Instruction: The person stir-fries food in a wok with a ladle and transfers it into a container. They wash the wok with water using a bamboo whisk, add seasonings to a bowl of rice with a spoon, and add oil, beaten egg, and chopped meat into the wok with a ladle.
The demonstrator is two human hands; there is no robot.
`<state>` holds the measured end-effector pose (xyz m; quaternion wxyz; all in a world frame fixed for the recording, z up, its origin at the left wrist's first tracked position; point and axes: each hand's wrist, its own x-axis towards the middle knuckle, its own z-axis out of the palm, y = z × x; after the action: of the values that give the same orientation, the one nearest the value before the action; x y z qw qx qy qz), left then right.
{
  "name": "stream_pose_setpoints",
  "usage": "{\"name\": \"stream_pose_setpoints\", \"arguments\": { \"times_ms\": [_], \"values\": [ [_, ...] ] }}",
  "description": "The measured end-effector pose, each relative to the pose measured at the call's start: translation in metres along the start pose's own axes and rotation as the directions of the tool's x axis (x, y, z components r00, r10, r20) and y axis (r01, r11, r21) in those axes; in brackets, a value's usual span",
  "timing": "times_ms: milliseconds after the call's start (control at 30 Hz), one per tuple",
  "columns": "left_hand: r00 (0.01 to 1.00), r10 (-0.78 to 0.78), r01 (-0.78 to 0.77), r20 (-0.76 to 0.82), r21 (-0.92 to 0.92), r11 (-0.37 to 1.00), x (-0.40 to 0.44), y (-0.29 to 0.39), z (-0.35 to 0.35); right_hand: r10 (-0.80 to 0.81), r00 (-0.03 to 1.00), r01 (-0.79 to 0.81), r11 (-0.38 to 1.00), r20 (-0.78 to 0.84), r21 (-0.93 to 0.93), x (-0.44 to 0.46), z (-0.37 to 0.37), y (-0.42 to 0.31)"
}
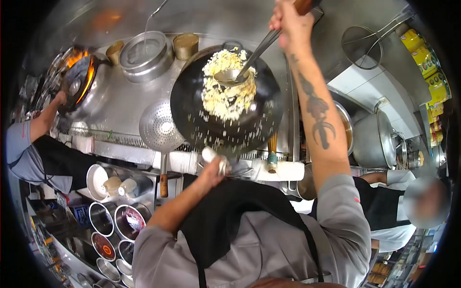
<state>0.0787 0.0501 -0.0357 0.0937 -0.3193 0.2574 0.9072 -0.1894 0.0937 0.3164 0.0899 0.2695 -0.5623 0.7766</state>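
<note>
A large black wok [192,103] sits on the range in front of me. Fried rice with yellow egg bits [223,98] fills its middle, and loose grains look scattered or tossed toward the near side. My left hand [213,172] is closed around the wok's near handle, with a white cloth [210,154] between. Raised at the upper right, my right hand [294,26] grips the wooden handle of a wok ladle [231,77]. The ladle's bowl rests among the rice.
Left of the wok lies a perforated strainer [162,126]; behind it stand a metal pot with a sieve [146,55] and tins [186,45]. A co-worker's hand [61,98] holds a flaming wok at far left. Sauce containers [103,246] stand lower left. Another person [384,206] is at right.
</note>
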Motion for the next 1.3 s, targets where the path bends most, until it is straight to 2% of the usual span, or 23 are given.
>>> {"name": "stream_pose_setpoints", "arguments": {
  "times_ms": [67,100,233,267,300,367,400,433,467,500,567,600,633,733,767,833,900,967,1067,1167,1200,1233,1300],
  "values": [
    [0.998,-0.052,0.053,0.037,-0.042,0.998,-0.007,-0.002,-0.003,-0.019,1.000,0.020,0.999,-0.013,0.029,0.013,0.002,-0.039],
    [0.998,0.020,-0.025,-0.068,-0.083,0.996,-0.006,0.018,0.022,-0.025,1.000,0.027,0.997,-0.018,0.069,0.014,0.003,-0.050],
    [0.986,-0.059,0.035,-0.153,-0.157,0.987,-0.020,0.051,0.075,0.088,0.996,-0.088,0.994,-0.008,0.060,0.001,0.011,-0.072],
    [0.985,-0.063,0.035,-0.163,-0.167,0.985,-0.019,0.064,0.089,0.102,0.995,-0.101,0.992,-0.002,0.073,0.005,0.011,-0.074],
    [0.999,-0.032,0.024,-0.044,-0.159,0.987,-0.033,0.054,0.089,0.084,0.996,-0.085,0.994,0.013,0.071,0.012,0.007,-0.068],
    [0.984,-0.064,0.027,-0.168,-0.214,0.976,-0.050,0.071,0.112,0.064,0.997,-0.066,0.996,0.035,0.055,0.017,-0.011,-0.045],
    [0.996,-0.065,0.052,-0.056,-0.217,0.975,-0.019,0.077,0.099,-0.036,0.999,0.033,0.976,-0.008,-0.214,0.000,-0.018,-0.010],
    [0.996,-0.060,0.073,0.064,-0.218,0.973,0.014,0.081,0.081,0.088,0.990,-0.118,0.945,-0.112,-0.304,-0.019,-0.005,0.010],
    [1.000,0.005,-0.002,0.020,-0.188,0.982,0.024,0.060,0.061,0.074,0.989,-0.079,0.996,-0.131,-0.030,-0.022,-0.009,0.062],
    [0.997,0.071,-0.074,-0.024,-0.152,0.986,0.032,0.038,0.041,0.139,0.980,-0.141,0.990,-0.139,-0.003,-0.022,-0.009,0.062],
    [0.999,-0.039,0.036,-0.022,-0.125,0.991,0.032,-0.007,-0.010,0.064,0.995,-0.064,0.998,-0.076,0.005,-0.011,-0.006,0.024],
    [0.998,-0.059,0.056,-0.037,-0.067,0.996,0.017,-0.013,-0.012,-0.054,0.993,0.047,0.996,-0.100,-0.079,-0.004,-0.006,0.000],
    [0.995,-0.081,0.080,-0.061,-0.015,0.997,0.001,-0.011,-0.007,-0.065,0.991,0.041,0.979,-0.115,-0.201,0.004,-0.011,-0.026],
    [0.999,0.001,-0.009,-0.032,-0.238,0.971,0.027,0.039,0.028,-0.175,0.980,0.182,0.981,-0.099,0.068,-0.002,-0.004,-0.089],
    [0.999,0.038,-0.042,-0.030,-0.149,0.988,0.045,0.061,0.038,-0.160,0.983,0.169,0.980,-0.089,0.105,-0.006,-0.009,-0.094],
    [0.999,-0.045,0.043,-0.017,-0.100,0.994,0.085,0.092,0.049,-0.115,0.990,0.125,0.984,-0.087,0.124,-0.009,-0.016,-0.065],
    [0.999,0.006,-0.008,-0.039,-0.038,0.999,0.107,0.089,0.046,-0.081,0.986,0.078,0.997,-0.148,-0.025,-0.015,-0.012,0.009],
    [0.999,0.015,-0.017,-0.047,-0.047,0.999,0.114,0.083,0.047,0.187,0.982,-0.186,0.981,-0.019,0.049,-0.014,-0.016,0.107],
    [0.998,0.012,-0.016,-0.062,-0.062,0.998,0.117,0.083,0.045,0.043,0.992,-0.019,0.979,-0.118,0.202,-0.010,-0.004,0.074],
    [0.998,0.008,-0.012,-0.069,-0.060,0.998,0.114,0.080,0.047,-0.001,1.000,0.004,0.988,-0.021,0.155,-0.022,0.003,0.072],
    [0.997,0.006,-0.011,-0.078,-0.065,0.998,0.115,0.080,0.047,0.020,0.999,-0.023,0.994,0.027,0.104,-0.027,0.008,0.095],
    [0.996,0.008,-0.014,-0.087,-0.070,0.997,0.115,0.082,0.048,0.122,0.987,-0.121,0.993,0.100,-0.015,-0.023,0.016,0.103],
    [0.996,0.032,-0.037,-0.081,-0.061,0.997,0.111,0.083,0.047,0.075,0.997,-0.070,0.982,0.023,-0.177,0.006,0.021,0.079]
  ]
}}
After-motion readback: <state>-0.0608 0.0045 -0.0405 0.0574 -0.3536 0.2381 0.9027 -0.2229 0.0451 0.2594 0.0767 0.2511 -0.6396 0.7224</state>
